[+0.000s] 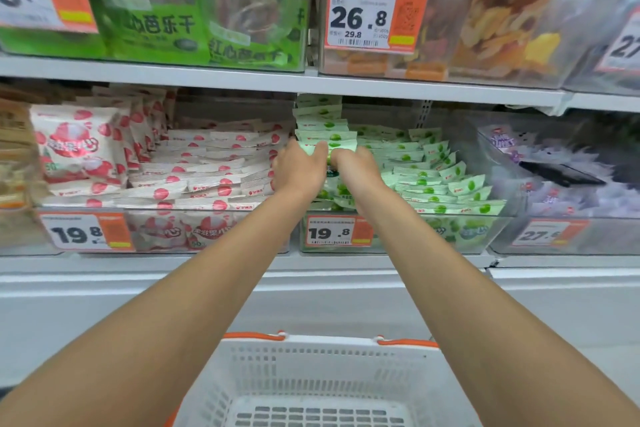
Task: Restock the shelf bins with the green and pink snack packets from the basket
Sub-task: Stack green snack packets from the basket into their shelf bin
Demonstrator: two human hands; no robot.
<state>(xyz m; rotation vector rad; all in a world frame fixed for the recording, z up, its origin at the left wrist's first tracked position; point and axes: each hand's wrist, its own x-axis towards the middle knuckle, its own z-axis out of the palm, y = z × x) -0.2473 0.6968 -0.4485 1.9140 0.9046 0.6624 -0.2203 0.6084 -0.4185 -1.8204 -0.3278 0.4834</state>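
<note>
Left of the green bin point(415, 243), the pink bin point(207, 234) is holding pink packets point(207, 166), most lying flat in rows and some standing upright at its left end. The left hand point(301, 166) is reaching over the green bin's left end, thumb lying across the top of a held bundle point(341, 146) of green packets. The right hand point(356, 166) is gripping the same bundle from the other side, knuckles up and fingers curling down over it (the fingertips of both hands are hiding behind the packets). Inside the green bin, loose green packets point(433, 180) are lying in overlapping rows, with a taller stack rising at the back left. A price tag point(334, 232) is hanging on the bin's front wall, partly covered by the right forearm. Right of the green bin, a purple bin point(554, 236) is showing blurred, its contents hard to make out. Below the green bin, the basket point(329, 345) is sitting between the forearms, its near part being cut off by the frame edge.
</note>
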